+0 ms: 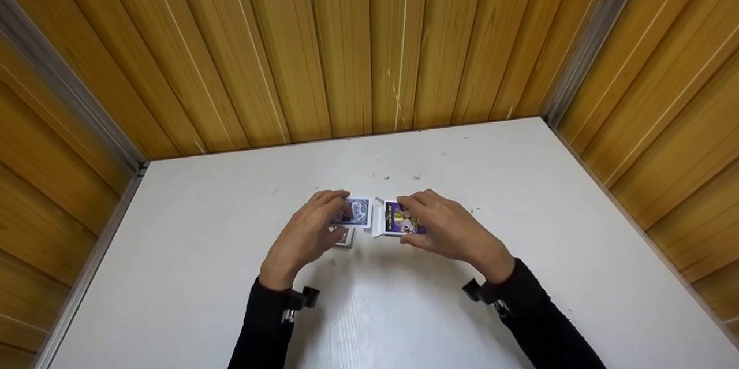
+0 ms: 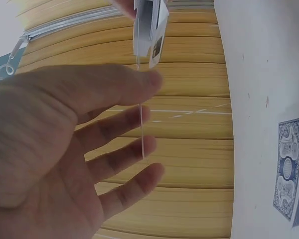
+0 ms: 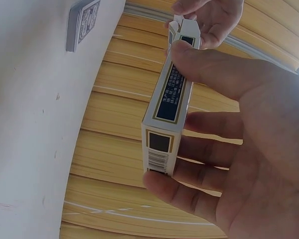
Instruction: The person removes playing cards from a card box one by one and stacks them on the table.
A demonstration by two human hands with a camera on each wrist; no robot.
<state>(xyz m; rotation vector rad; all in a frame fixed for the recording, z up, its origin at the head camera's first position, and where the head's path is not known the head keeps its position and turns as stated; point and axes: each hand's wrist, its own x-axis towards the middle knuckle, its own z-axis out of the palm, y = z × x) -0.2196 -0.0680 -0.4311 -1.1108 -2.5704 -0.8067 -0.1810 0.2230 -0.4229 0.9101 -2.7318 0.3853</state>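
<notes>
My left hand (image 1: 309, 227) pinches a blue-backed playing card (image 1: 359, 214) between thumb and fingertips. In the left wrist view that card shows edge-on as a thin white line. My right hand (image 1: 450, 227) grips a card box (image 1: 398, 219), purple and yellow on its upper face, with its open flap end towards the card. The right wrist view shows the box's dark printed panel and barcode end. A small gap separates card and box in the head view. Below the left hand, a deck of playing cards (image 2: 288, 172) lies on the table, partly hidden in the head view.
The white table (image 1: 173, 276) has small dark marks or scraps (image 1: 417, 176) beyond the hands. Yellow wood-look panels (image 1: 340, 45) stand along its back and sides, with metal strips at the corners. Each wrist wears a dark strap with a small mount.
</notes>
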